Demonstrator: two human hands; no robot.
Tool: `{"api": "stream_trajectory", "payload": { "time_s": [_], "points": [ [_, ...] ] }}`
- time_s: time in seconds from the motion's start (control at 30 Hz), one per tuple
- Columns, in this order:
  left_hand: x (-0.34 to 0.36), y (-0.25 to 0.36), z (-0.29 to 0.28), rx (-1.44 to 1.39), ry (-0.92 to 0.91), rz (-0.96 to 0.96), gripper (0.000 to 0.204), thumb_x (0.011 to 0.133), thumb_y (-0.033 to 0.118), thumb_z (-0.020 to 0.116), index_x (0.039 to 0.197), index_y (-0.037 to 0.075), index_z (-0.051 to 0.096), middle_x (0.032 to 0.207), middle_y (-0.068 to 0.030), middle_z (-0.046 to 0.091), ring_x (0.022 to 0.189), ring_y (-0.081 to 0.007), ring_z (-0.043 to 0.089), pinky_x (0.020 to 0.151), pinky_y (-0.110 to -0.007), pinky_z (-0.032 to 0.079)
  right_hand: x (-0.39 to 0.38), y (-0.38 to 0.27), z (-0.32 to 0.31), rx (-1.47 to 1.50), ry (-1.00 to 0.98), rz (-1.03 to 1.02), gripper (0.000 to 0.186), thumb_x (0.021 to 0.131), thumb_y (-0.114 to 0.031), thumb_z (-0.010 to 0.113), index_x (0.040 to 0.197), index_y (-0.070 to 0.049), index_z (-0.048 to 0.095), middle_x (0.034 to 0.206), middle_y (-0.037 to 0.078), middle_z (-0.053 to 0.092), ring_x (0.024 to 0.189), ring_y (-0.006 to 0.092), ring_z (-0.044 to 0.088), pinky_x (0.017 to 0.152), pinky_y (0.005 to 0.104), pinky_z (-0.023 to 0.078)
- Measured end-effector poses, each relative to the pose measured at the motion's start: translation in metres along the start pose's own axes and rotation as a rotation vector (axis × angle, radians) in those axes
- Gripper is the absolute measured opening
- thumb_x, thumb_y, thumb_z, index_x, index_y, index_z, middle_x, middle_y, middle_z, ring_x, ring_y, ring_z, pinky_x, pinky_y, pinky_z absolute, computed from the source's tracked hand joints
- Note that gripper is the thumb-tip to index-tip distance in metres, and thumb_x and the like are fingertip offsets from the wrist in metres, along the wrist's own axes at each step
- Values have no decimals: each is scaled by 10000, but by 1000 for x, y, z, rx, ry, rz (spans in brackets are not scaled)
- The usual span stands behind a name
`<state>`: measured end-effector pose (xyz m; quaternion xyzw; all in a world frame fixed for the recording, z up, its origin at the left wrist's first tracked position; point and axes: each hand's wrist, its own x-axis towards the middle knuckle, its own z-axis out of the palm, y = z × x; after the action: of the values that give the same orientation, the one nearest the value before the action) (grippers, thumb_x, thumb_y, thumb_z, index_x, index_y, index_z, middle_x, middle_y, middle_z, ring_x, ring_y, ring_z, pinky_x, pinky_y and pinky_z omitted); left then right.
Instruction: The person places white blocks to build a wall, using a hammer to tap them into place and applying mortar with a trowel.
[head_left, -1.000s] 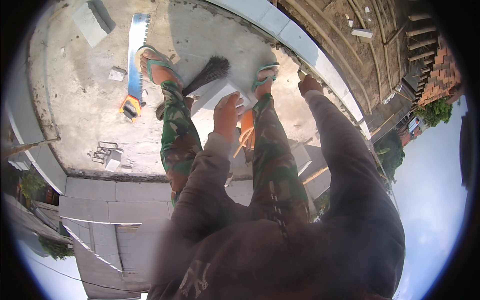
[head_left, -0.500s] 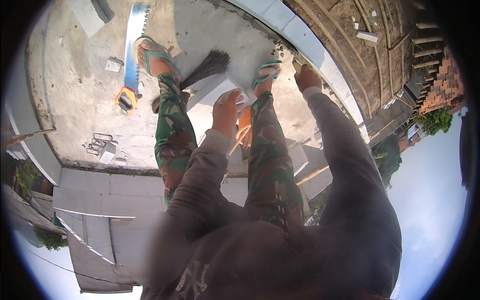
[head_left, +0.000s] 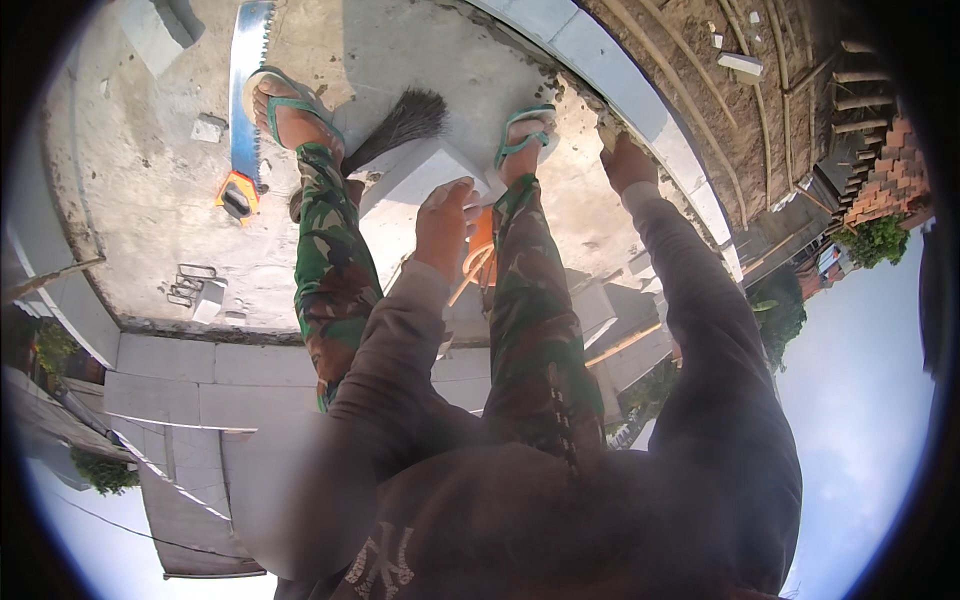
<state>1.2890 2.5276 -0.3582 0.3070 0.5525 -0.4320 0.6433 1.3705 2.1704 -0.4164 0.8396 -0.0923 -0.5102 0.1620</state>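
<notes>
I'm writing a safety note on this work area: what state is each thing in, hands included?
Handsaw: lying flat, blade bare
Broom: bristles fanned, partly hidden by the leg
White block: on the floor between the feet
Green sandals: worn
Left hand: fingers partly curled, hold unclear
Right hand: closed round a pale object, kind unclear

The person wears a dark brown sweatshirt with long sleeves, paler greyish cuffs and a whitish print on the front; camouflage trousers show green, brown and tan patches; flip-flops have green straps.
</notes>
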Motion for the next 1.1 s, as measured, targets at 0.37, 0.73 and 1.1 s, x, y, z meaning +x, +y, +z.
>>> {"api": "stream_trajectory", "payload": {
  "time_s": [0.37,0.73,1.1],
  "points": [
    [-6,-6,6,14,11,-35,624,977,453,600,1433,32,528,1357,-158,615,1222,-290,603,1027,-430,456,-18,75,48,-37,-78,181,411,977,-396,571,1191,-46,553,1105,224,730,1056,390,716,921,500,570],
    [0,16,0,-154,-43,8,518,982,432,594,1345,62,593,1239,-92,654,1118,-229,626,933,-389,471,-25,-143,-76,104,-74,17,430,901,-321,574,1150,7,696,1183,260,702,1133,392,683,960,490,535],
    [-20,67,-22,-410,-69,34,407,965,408,617,1224,94,633,1060,-4,651,956,-145,595,816,-336,466,-92,-222,-136,207,149,-163,603,977,-418,579,1396,3,474,1122,279,711,1096,450,675,940,531,523]
  ]
}}
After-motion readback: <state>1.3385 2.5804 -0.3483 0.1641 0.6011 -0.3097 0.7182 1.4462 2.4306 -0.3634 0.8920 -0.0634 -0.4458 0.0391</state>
